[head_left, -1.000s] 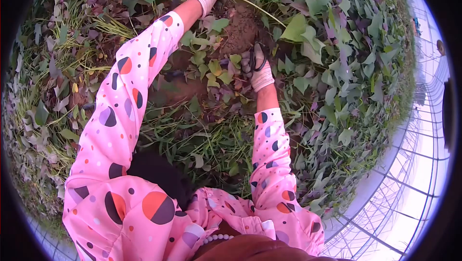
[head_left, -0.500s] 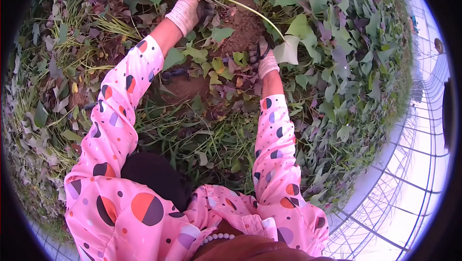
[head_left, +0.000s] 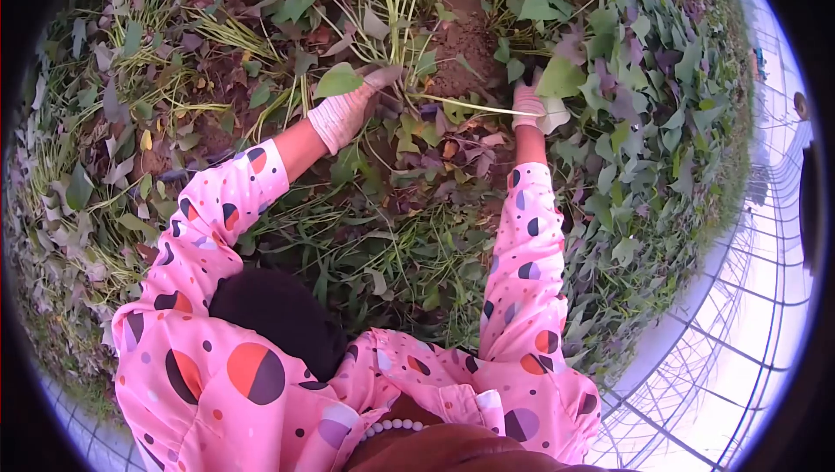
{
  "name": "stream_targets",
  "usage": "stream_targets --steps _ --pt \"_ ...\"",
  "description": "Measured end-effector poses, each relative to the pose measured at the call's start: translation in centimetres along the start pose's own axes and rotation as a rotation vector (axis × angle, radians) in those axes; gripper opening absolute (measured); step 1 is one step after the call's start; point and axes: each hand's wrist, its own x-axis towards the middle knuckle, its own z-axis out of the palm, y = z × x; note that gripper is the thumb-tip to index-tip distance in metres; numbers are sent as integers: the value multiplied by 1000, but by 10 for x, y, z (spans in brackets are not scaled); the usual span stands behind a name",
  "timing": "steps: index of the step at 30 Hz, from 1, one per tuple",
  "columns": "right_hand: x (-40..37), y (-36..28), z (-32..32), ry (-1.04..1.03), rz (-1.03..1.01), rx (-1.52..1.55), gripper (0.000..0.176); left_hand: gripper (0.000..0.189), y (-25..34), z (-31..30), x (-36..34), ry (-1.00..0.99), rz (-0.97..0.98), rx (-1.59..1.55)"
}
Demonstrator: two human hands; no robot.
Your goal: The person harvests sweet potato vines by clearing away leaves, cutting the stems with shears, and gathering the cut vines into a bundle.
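My left hand (head_left: 352, 111), in a pale glove with darker fingertips, is closed around the base of a bunch of pale green vine stems (head_left: 393, 15). A single heart-shaped leaf (head_left: 338, 80) lies over its back. One long stem (head_left: 470, 107) runs from the bunch across to my right wrist. My right hand (head_left: 527, 100), gloved as well, reaches into the leafy vines on the right. Leaves, one of them large and light green (head_left: 561, 79), cover its fingers, so whatever it may hold is hidden.
Bare brown soil (head_left: 459, 54) shows between the hands. Dense vines (head_left: 644, 124) spread to the right, and wilted, purplish foliage (head_left: 104, 115) lies left. Grass (head_left: 374, 254) grows nearer my body. A pale wall-like surface with a dark grid (head_left: 739, 315) borders the right side.
My right hand has moved right, away from the soil patch and in among the leaves; a black loop seen at it earlier is hidden now. My left hand has come slightly closer, still at the stems.
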Motion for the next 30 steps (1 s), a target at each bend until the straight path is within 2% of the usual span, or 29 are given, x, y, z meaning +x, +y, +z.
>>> stream_targets --steps 1,2,4,5,7,8,9,11,12,14,15,16,17,18,19,20,22,23,24,26,30 --pt "5 -72 -71 -239 199 141 39 40 3 -2 -5 -116 70 -196" --pt "7 -28 -24 -345 130 -127 42 40 5 -4 -8 -98 81 -203" --pt "10 61 71 -511 -88 -672 50 42 11 -7 -13 -192 196 -134" --pt "0 17 71 -288 182 -515 45 39 19 -5 -18 -162 222 -44" --pt "20 -110 -107 -664 238 -467 40 38 23 -5 -25 -110 197 -27" --pt "14 -106 -110 -480 295 -284 35 38 27 -5 -26 -73 168 -7" --pt "-1 -90 -106 -421 54 -280 30 39 30 -5 -27 -56 132 -22" --pt "-29 -114 -140 -351 262 369 22 38 32 -5 -31 -52 121 -40" --pt "-44 -170 -184 -320 716 1010 21 37 32 -6 -34 -51 99 -50" --pt "-65 -222 -213 -190 643 1301 24 35 33 -1 -39 -22 47 -18" --pt "-72 -245 -223 -164 514 1258 23 41 37 3 -44 -20 -11 28" --pt "-77 -266 -227 -139 372 1235 21 49 36 5 -49 34 54 191" --pt "-83 -274 -224 -204 272 1157 24 55 38 2 -51 -64 -108 260" --pt "-83 -280 -220 -331 64 954 27 58 40 4 -54 -70 -113 437" --pt "-80 -297 -225 -333 -99 986 27 59 29 -8 -48 -180 -84 517" --pt "-76 -312 -234 -322 -255 1004 27 57 41 0 -68 -192 -127 233" --pt "-71 -322 -243 -322 -463 982 25 56 38 -12 -72 -385 -252 -121" --pt "-71 -327 -244 -334 -468 1047 28 57 40 -15 -84 -302 -99 -22" --pt "-69 -328 -244 -339 -485 1054 28 55 47 -17 -97 -307 -49 71" --pt "-66 -327 -246 -373 -715 943 31 53 48 -25 -109 -232 -134 74" --pt "-71 -329 -246 -307 -754 856 33 50 43 -30 -110 -179 -248 -12"
